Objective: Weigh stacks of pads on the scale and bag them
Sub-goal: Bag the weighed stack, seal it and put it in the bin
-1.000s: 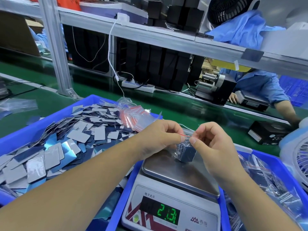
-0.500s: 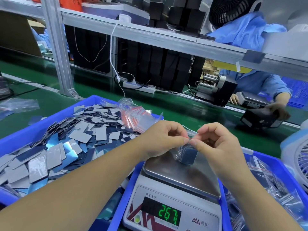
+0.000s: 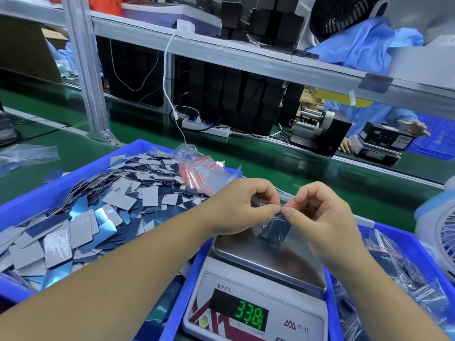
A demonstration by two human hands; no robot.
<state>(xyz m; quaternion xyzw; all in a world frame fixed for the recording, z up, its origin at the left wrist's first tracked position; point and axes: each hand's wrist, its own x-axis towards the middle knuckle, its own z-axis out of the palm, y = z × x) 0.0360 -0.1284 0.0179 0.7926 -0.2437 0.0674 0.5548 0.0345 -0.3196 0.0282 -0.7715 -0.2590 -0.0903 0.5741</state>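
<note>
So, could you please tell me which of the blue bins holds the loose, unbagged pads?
The blue bin on the left, heaped with loose grey and blue pads; the right-hand bin holds pads already sealed in clear bags.

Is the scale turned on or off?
On. The scale has bright green digits lit on its display, while the left hand and right hand pinch the bag of pads resting on its pan.
</note>
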